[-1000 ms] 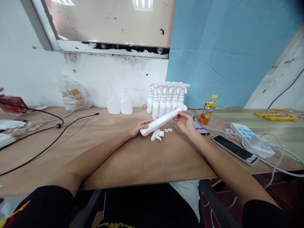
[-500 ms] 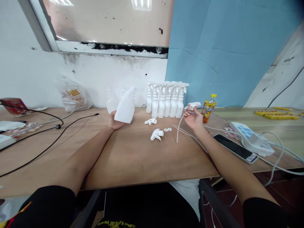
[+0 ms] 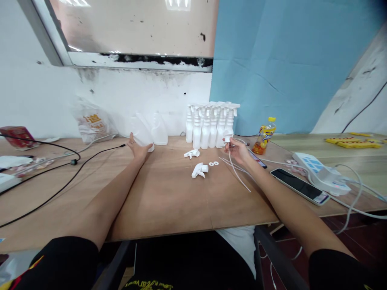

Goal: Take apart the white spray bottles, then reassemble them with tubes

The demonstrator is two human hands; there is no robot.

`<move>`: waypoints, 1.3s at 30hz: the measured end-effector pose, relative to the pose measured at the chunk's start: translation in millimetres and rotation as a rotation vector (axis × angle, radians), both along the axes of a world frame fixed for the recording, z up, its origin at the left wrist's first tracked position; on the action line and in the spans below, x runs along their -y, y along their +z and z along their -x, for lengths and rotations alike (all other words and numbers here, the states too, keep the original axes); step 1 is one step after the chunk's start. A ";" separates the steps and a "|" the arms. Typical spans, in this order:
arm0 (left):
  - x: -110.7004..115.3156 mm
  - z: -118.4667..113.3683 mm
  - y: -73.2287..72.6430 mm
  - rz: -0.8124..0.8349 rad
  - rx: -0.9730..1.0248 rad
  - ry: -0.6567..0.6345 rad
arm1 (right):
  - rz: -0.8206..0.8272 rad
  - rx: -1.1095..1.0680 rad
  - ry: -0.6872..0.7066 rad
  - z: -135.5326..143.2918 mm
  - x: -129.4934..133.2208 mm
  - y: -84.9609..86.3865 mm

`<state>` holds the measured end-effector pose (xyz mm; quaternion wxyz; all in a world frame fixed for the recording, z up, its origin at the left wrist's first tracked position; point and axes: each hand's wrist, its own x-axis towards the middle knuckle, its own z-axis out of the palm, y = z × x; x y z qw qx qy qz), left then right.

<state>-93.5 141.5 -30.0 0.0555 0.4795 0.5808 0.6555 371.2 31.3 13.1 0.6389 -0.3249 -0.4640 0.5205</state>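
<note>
The left hand [image 3: 139, 149] is curling its partly open fingers around a tilted, translucent white plastic bottle [image 3: 142, 129] near the table's far edge, left of centre. An upright, translucent white plastic bottle [image 3: 160, 129] is standing just to its right.

The right hand [image 3: 238, 151] is pinching a white plastic spray head [image 3: 227, 137] between nearly closed fingers, right of centre; its thin white tube [image 3: 235, 171] is hanging towards the table's near edge. Behind the spray head, a cluster of white trigger-topped spray bottles [image 3: 205, 131] is standing upright near the far edge.

Between the hands, a small white plastic trigger head [image 3: 192, 154] and a larger white plastic trigger head [image 3: 199, 170] are lying on the brown wooden table [image 3: 169, 201]. Two flat white rings [image 3: 213, 164] are resting just right of the larger one.
</note>
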 end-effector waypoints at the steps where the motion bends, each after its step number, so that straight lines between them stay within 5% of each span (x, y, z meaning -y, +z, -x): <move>1: -0.8 1.7 -0.8 0.011 -0.059 0.040 | 0.015 0.002 0.003 0.6 -0.6 -1.3; 9: -14.0 12.3 -1.1 0.091 -0.143 0.075 | 0.045 0.053 0.067 6.9 -3.6 -7.9; 20: -19.2 4.8 4.0 0.271 -0.109 0.219 | 0.016 0.155 -0.174 4.5 -2.7 -6.1; 27: -1.4 -6.7 9.5 0.117 -0.056 0.241 | -0.034 0.389 -0.330 5.3 -4.6 -15.4; 32: 23.2 -40.2 13.4 -0.031 -0.121 0.012 | -0.305 0.791 -0.467 3.7 -9.2 -24.1; 39: 66.0 -128.8 2.4 -0.058 -0.116 -0.592 | -0.524 0.952 -0.569 6.3 -8.4 -23.0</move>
